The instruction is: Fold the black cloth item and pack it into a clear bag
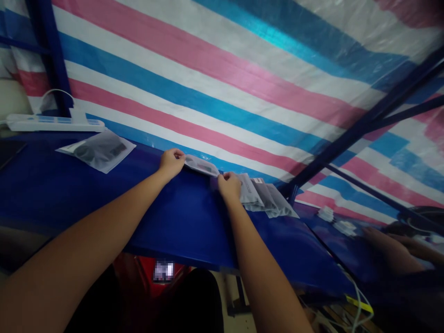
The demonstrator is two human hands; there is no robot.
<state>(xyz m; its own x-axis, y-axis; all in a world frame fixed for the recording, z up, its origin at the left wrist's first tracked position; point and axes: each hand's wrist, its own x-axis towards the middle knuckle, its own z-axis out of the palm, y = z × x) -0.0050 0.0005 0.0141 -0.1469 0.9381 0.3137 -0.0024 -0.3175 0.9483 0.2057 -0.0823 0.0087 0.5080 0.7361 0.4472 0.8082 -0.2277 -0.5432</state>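
Both arms reach to the back of the blue table. A flat translucent plastic bag (201, 165) with something inside stretches between the hands, close to the striped sheet. My left hand (172, 163) pinches its left end. At the right end, the fingers of my right hand (229, 186) are closed on the bag's edge. Just right of that hand, several similar frosted bags (265, 196) lie overlapping in a row. What is inside the held bag is too blurred to name.
Another frosted bag (100, 149) lies at the left, before a white power strip (55, 123). A striped plastic sheet (194, 101) hangs behind the blue table (187, 222). Blue metal bars (347, 138) slant at right. Another person's arm (395, 249) and small white items (345, 226) are at far right.
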